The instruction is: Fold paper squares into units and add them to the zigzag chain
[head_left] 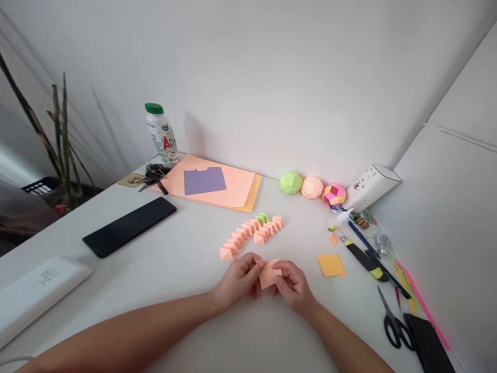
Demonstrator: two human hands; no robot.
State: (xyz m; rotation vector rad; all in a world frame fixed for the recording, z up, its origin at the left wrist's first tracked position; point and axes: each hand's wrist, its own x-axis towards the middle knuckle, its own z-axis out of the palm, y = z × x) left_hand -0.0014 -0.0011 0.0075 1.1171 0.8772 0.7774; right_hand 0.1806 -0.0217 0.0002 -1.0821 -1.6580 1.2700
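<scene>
White worktop (186, 272): we see left hand (236, 282) and right hand (298, 291), fingers pinching one small squarish peach paper piece (267, 277), near rows of folded peach paper units (241, 233).

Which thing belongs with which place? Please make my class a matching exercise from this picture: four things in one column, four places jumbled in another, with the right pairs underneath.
Things
1. peach paper piece
2. green-capped bottle
3. purple paper
4. scissors

Places
A. on top of the large peach sheet
B. next to the flat black object at the lower right
C. held by both the left hand and the right hand
D. behind the bunch of keys

Right pairs: 1-C, 2-D, 3-A, 4-B
</scene>
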